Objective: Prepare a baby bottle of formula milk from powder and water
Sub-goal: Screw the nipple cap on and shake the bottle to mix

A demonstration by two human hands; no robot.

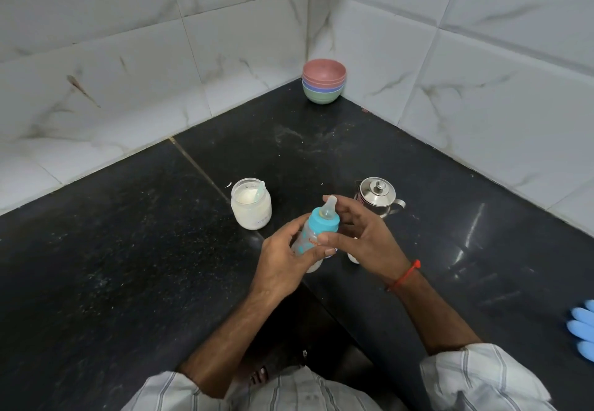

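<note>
A baby bottle (316, 233) with a blue collar and a clear teat is held tilted above the black counter. My left hand (286, 259) grips its body from the left. My right hand (363, 237) has thumb and fingers around the blue collar. Milky liquid shows at the bottle's bottom end. A glass jar of white powder (251, 206) with a pale scoop in it stands open, to the left of the bottle. A small steel lidded pot (379, 196) stands behind my right hand.
Stacked coloured bowls (324, 81) sit in the far corner by the tiled walls. A small white object (353, 258) lies partly hidden under my right hand. Blue gloved fingers (581, 330) show at the right edge. Powder specks dot the counter (128, 250).
</note>
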